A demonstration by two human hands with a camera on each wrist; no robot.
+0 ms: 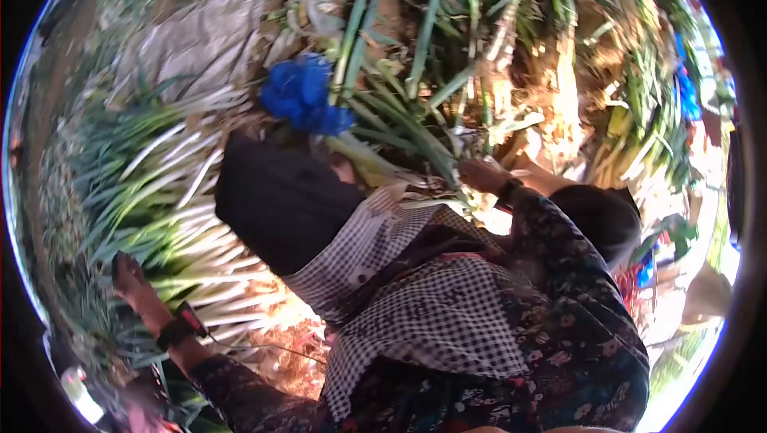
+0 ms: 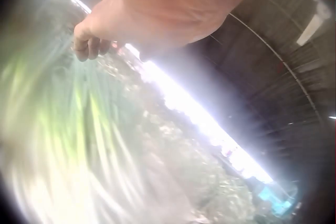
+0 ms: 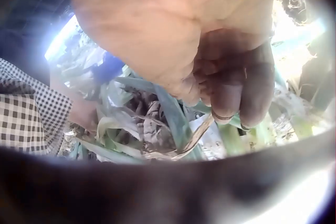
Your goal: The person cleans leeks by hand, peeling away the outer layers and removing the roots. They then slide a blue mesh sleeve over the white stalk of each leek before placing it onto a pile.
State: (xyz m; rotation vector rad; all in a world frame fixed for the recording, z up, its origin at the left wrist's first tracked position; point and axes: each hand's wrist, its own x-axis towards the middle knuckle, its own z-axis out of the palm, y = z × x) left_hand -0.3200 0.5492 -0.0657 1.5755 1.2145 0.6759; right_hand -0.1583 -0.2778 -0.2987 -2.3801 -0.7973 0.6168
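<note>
A broad pile of green onions lies at the left, white stalks toward the person and leaves pointing outward. My left hand reaches to the leafy end of this pile, with bent fingers down at the leaf tops. Whether it grips any leaves I cannot tell. By the right knee, my right hand curls its fingers around green onion leaves. More blades and a dry brown leaf hang right below its fingertips. Between the legs lie loose green onion leaves.
Blue plastic bunches up beside the left knee. Untrimmed green onions with earthy roots are heaped ahead and to the right. A pale sack lies on the ground at the upper left. A checked apron covers the person's lap.
</note>
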